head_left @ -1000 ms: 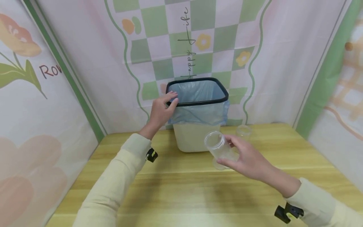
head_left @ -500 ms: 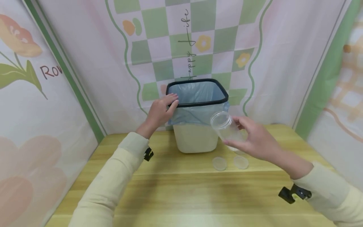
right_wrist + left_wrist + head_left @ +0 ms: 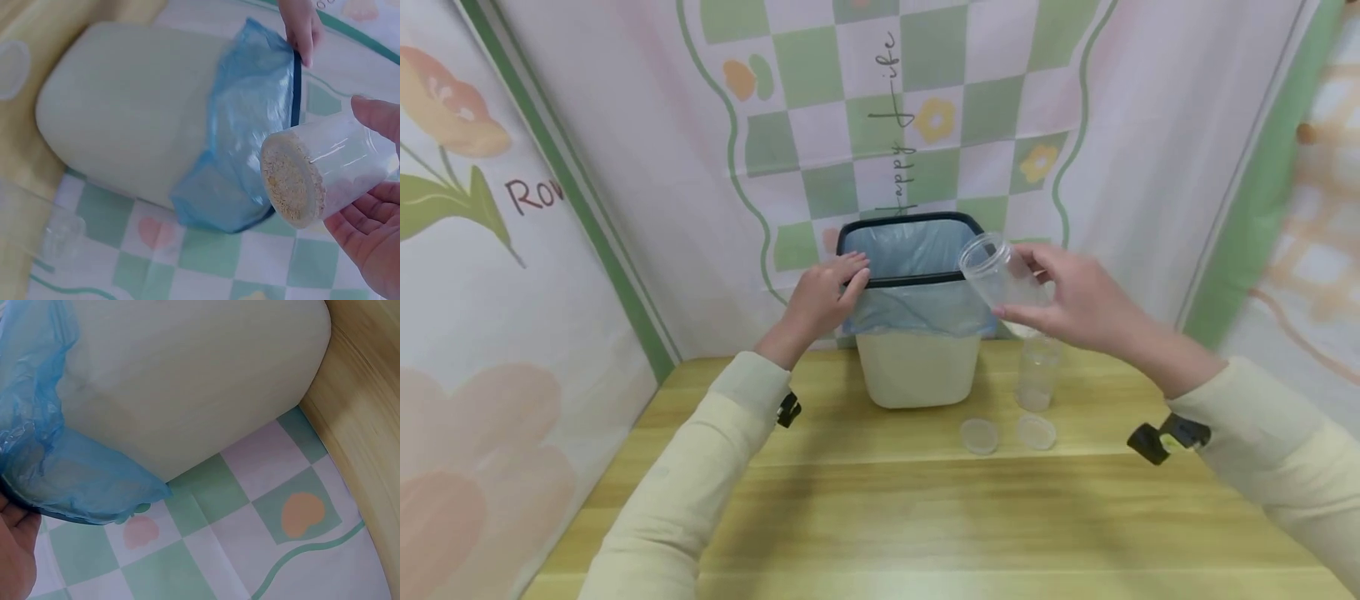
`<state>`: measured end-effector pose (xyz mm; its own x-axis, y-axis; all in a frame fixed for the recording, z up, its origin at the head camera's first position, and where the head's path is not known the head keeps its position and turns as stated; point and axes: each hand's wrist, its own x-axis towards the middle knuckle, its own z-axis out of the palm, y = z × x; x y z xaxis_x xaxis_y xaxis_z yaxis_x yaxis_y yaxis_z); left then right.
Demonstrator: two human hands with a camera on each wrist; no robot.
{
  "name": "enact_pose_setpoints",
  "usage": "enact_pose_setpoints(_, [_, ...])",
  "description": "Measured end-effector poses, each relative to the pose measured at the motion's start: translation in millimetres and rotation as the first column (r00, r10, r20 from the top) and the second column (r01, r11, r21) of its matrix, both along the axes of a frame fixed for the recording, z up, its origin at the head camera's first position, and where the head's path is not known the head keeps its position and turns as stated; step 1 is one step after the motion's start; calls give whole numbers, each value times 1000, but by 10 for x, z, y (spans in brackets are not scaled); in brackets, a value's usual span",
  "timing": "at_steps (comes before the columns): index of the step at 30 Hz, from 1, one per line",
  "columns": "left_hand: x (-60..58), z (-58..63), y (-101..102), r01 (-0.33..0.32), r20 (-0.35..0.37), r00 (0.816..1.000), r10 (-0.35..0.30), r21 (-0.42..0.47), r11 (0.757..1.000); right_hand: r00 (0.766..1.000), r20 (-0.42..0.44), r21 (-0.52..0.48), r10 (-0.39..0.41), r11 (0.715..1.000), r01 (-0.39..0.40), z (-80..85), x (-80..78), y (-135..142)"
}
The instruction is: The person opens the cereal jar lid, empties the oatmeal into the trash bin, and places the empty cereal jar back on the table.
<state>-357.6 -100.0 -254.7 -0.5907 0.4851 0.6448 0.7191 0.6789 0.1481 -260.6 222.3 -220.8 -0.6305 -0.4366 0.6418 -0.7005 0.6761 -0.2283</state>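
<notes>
A white trash bin (image 3: 917,367) with a black rim and a blue liner bag (image 3: 910,308) stands on the table against the back cloth. My left hand (image 3: 822,296) holds the bin's rim at its left corner, fingers over the edge and thumb in front. A clear plastic jar (image 3: 1000,271) is gripped in my right hand (image 3: 1078,296), tilted with its uncapped mouth toward the bin's right corner. In the right wrist view, pale grain-like flakes (image 3: 287,178) lie at the bottom of the jar.
A second clear jar (image 3: 1037,375) stands upright to the right of the bin. Two round clear lids (image 3: 980,436) lie side by side on the wooden table (image 3: 880,517) in front. Patterned cloth (image 3: 820,133) encloses the back and sides.
My right hand has raised the tilted jar from in front of the bin up to its right rim corner. The left hand stays at the rim.
</notes>
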Motion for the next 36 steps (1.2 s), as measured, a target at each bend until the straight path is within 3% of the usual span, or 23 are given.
enact_pose_setpoints(13, [-6,-3,-3,0,-55,998,-2,-35,999,996,-37,119,-81,989,85,423,-224,7])
enact_pose_setpoints(21, [-43,-27,-17,10,-78,997,-14,-47,999,990,11,226,-143,965,136,646,-366,-27])
enact_pose_setpoints(36, [-33,-21,-15,2,-55,998,-5,-50,999,981,28,414,-191,896,163,832,-674,-190])
